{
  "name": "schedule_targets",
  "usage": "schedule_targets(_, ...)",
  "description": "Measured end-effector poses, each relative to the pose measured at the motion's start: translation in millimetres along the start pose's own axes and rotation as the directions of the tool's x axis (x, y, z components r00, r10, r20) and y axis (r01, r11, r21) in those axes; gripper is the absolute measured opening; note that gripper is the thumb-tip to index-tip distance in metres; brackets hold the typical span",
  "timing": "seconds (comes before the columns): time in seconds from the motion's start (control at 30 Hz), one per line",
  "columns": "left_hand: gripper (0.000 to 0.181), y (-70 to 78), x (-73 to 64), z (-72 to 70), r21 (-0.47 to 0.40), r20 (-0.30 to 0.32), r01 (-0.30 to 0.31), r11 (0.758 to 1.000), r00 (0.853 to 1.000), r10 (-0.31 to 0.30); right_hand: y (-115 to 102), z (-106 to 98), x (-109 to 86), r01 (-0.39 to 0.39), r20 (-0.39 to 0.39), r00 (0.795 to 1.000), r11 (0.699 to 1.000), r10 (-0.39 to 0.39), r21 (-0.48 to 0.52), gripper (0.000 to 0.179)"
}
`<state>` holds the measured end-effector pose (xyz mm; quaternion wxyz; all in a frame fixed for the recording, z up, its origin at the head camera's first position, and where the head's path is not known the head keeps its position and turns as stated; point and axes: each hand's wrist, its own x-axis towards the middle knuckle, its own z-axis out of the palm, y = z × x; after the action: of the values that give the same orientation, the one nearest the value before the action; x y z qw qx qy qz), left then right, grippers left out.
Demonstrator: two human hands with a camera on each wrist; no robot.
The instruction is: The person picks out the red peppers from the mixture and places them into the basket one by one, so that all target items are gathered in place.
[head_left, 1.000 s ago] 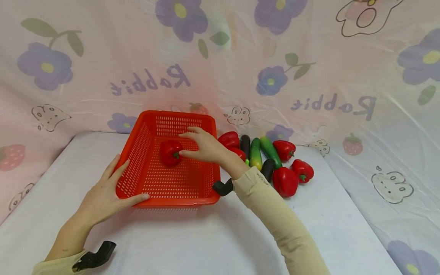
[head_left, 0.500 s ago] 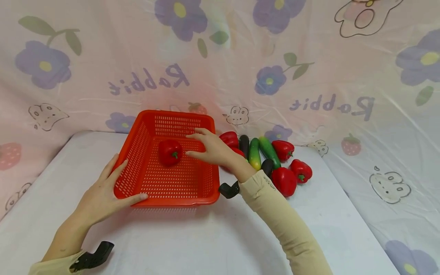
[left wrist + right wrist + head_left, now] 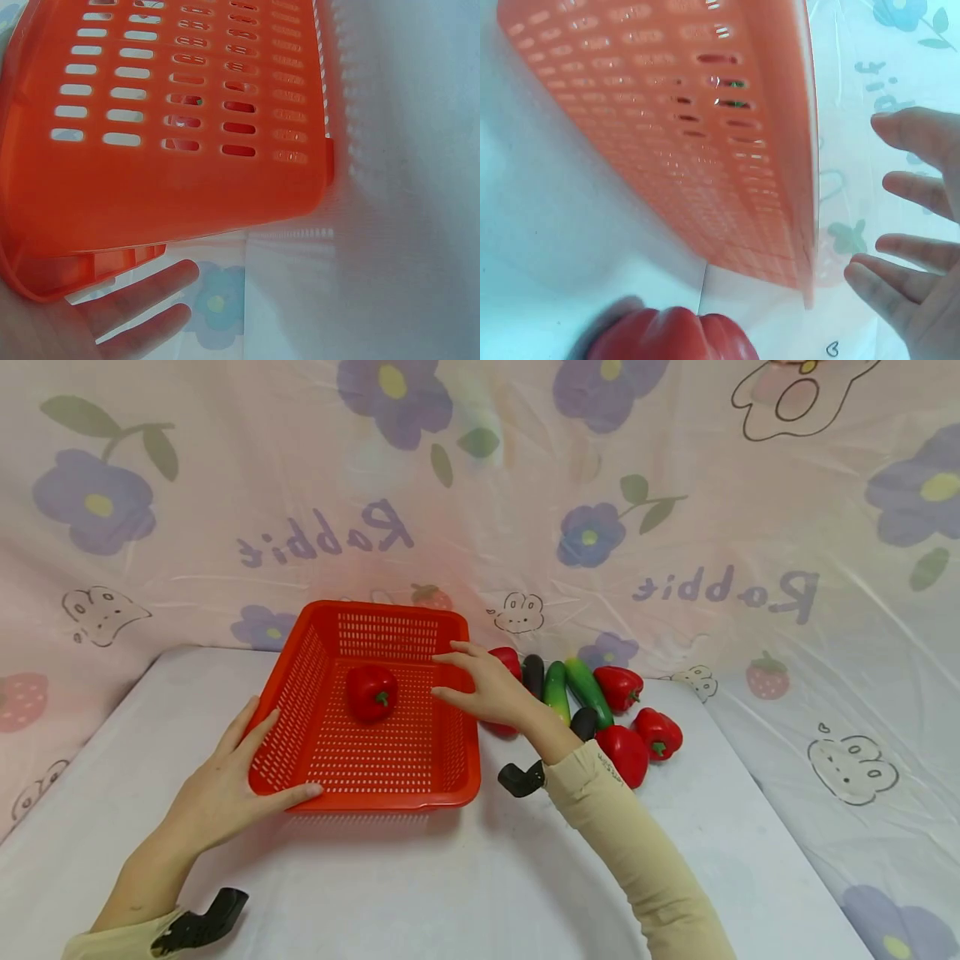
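A red bell pepper [image 3: 372, 693] with a green stem lies inside the orange-red plastic basket [image 3: 382, 799]. At the basket's near left corner rests my left hand [image 3: 217, 789], its thumb along the front rim and its fingers spread straight by the left side. The left wrist view shows two straight fingers [image 3: 154, 294] beyond the basket's edge. My right hand [image 3: 498, 693] hovers at the right rim with fingers apart and nothing in them. It stands beside the basket wall in the right wrist view, where another red bell pepper [image 3: 675, 337] sits below, on the table.
Right of the basket lie more red bell peppers [image 3: 622, 756], a green cucumber-like vegetable [image 3: 590, 692], a yellow-green one [image 3: 557, 687] and dark eggplant-like ones [image 3: 533, 675]. A printed cloth [image 3: 480, 552] hangs behind the white table [image 3: 420, 893].
My right hand has drawn back rightward, away from the pepper in the basket and out to the right rim. The left hand stays at its corner.
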<state>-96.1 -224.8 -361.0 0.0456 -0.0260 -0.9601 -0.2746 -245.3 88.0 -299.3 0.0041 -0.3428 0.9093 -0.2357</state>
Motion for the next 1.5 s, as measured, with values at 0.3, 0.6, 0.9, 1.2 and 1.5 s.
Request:
schedule_targets(0.3, 0.112, 0.1, 1.1, 0.5, -0.011, 0.001, 0.008, 1.0, 1.0, -0.008, 24, -4, -9.8, 0.019, -0.048, 0.999, 1.0, -0.018, 0.009, 0.05)
schedule_targets(0.6, 0.113, 0.9, 1.4, -0.3, -0.01, -0.003, 0.002, 1.0, 1.0, -0.002, 44, -6, -18.3, -0.021, -0.075, 0.997, 0.999, 0.024, 0.031, 0.05)
schedule_targets(0.9, 0.112, 0.8, 0.6, -0.2, -0.013, -0.006, 0.01, 1.0, 1.0, -0.01, 55, -4, -24.8, -0.058, -0.075, 0.995, 0.997, 0.062, 0.055, 0.045)
schedule_targets(1.2, 0.113, 1.0, 2.0, 2.1, -0.015, -0.007, -0.003, 1.0, 1.0, 0.003, 64, -2, -32.1, -0.097, -0.046, 0.994, 0.993, 0.101, 0.064, 0.048)
schedule_targets(1.5, 0.113, -0.1, 1.0, 1.7, -0.015, -0.014, 0.001, 1.0, 1.0, -0.001, 75, 5, -32.2, -0.086, -0.049, 0.995, 0.995, 0.088, 0.047, 0.048)
